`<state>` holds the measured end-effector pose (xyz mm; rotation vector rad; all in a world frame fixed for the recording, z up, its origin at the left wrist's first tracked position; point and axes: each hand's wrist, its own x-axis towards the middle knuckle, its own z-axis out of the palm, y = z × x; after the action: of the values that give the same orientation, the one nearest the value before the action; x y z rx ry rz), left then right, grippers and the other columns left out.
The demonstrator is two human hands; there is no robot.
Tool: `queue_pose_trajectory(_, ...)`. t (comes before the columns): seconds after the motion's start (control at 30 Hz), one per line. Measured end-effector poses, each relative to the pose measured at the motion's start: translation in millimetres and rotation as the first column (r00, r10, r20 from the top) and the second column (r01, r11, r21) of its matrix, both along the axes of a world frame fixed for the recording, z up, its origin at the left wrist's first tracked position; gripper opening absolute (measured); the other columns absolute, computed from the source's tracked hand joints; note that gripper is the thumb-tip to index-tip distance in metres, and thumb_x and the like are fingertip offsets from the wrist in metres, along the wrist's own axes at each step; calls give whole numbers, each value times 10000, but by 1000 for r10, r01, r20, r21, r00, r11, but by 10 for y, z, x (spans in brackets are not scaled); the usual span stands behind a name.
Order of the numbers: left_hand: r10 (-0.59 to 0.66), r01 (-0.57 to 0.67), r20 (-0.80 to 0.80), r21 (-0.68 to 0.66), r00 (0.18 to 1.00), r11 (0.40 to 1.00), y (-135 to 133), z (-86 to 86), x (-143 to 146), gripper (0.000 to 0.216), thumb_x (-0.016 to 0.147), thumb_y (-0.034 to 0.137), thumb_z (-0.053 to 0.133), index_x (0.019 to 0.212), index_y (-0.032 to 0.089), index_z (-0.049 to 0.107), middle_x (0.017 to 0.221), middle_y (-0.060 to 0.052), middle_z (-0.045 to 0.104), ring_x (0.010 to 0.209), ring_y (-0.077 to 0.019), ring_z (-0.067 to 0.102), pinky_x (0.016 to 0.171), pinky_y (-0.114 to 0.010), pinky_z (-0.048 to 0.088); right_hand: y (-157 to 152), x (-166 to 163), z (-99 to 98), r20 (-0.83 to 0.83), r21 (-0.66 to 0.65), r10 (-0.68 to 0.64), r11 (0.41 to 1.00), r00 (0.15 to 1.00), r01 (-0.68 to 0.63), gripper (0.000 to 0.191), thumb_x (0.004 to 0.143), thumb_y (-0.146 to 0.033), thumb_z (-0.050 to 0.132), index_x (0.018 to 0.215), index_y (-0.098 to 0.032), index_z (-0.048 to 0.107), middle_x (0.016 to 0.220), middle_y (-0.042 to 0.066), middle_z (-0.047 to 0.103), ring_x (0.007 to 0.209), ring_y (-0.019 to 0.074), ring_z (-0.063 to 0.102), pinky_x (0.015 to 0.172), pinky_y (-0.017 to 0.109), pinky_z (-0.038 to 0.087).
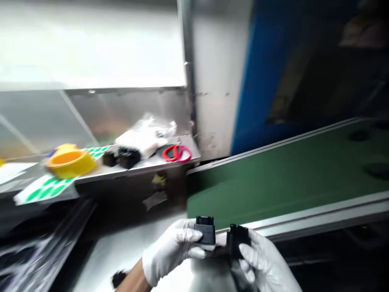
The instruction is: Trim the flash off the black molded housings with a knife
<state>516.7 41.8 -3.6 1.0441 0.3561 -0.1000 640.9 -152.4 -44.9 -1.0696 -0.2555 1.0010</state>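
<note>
Both my hands wear white gloves and are low in the picture, close together. My left hand (173,249) grips a small black plastic part (206,230) by its lower end. My right hand (267,263) holds a second black plastic part (238,240) just to the right of the first. The two parts are near each other, side by side, above a bare metal work surface (121,251) and right at the near rail of a green conveyor belt (288,174). The picture is motion-blurred.
A metal shelf (146,166) at the left carries a yellow tape roll (69,162), green sticker sheets (45,188), black parts (127,157), a clear bag (146,136) and red rings (178,153). Dark parts (377,170) lie far right on the belt. A blue post (252,81) stands behind.
</note>
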Motion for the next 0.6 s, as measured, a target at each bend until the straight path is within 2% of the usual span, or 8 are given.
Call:
queue_pose_trajectory(0.03,68,-70,-34,-56,997,996,77,-90,-404,263,777,171,649,1017,71,685,900,-110,672,818,-147,668,613,-146,499,170,-347,2,-50,-23,88,996,995,-90,488,675,-435,832,1036,-149,672,776,35,630,494,48,448,405,155,323)
queue_pose_trajectory(0.1,192,-205,-109,-130,975,970,221,-213,-1107,238,808,145,611,1022,78,689,935,-106,664,868,-149,653,629,-140,501,508,-935,-4,-119,-80,166,981,979,-176,483,689,-434,825,1052,-149,684,737,27,628,505,55,476,420,148,347)
queue_pose_trajectory(0.17,266,-285,-146,-127,953,950,361,-273,-1665,207,837,148,596,1012,96,694,931,-91,659,870,-150,642,619,-141,497,812,-1392,-40,-145,-130,214,964,966,-233,481,696,-413,826,1062,-134,687,654,9,611,498,64,497,423,145,359)
queue_pose_trajectory(0.23,282,-295,-133,-83,950,952,501,-288,-2088,228,857,164,593,1058,116,690,982,-93,666,924,-170,640,644,-153,501,1060,-1754,-89,-143,-153,276,943,950,-297,495,699,-401,824,1075,-109,685,631,15,621,492,72,515,421,146,379)
queue_pose_trajectory(0.33,249,-252,-87,-22,965,967,699,-268,-2524,295,873,213,602,1153,142,666,1085,-101,675,1024,-205,627,697,-179,506,1323,-2165,-126,-120,-190,321,922,940,-339,520,699,-391,821,1110,-106,676,743,52,682,516,75,560,435,142,420)
queue_pose_trajectory(0.43,246,-243,-88,49,965,969,856,-252,-2802,304,881,280,609,1159,170,665,1104,-83,681,1006,-206,634,744,-221,506,1495,-2435,-115,-101,-221,360,901,928,-373,513,698,-375,824,1115,-115,677,875,78,708,554,73,608,459,129,452)
queue_pose_trajectory(0.53,275,-265,-150,86,949,960,948,-288,-2998,258,861,318,629,1066,170,679,977,-60,691,888,-204,654,739,-275,503,1611,-2605,-128,-139,-235,384,883,913,-407,552,687,-389,833,1130,-101,673,905,93,713,566,71,624,459,116,462)
queue_pose_trajectory(0.6,313,-300,-182,94,932,949,969,-356,-3105,180,822,267,662,967,162,682,864,-38,677,817,-196,645,733,-294,494,1659,-2701,-170,-160,-255,374,878,913,-404,555,676,-376,843,1133,-111,671,868,84,719,556,81,628,446,124,464)
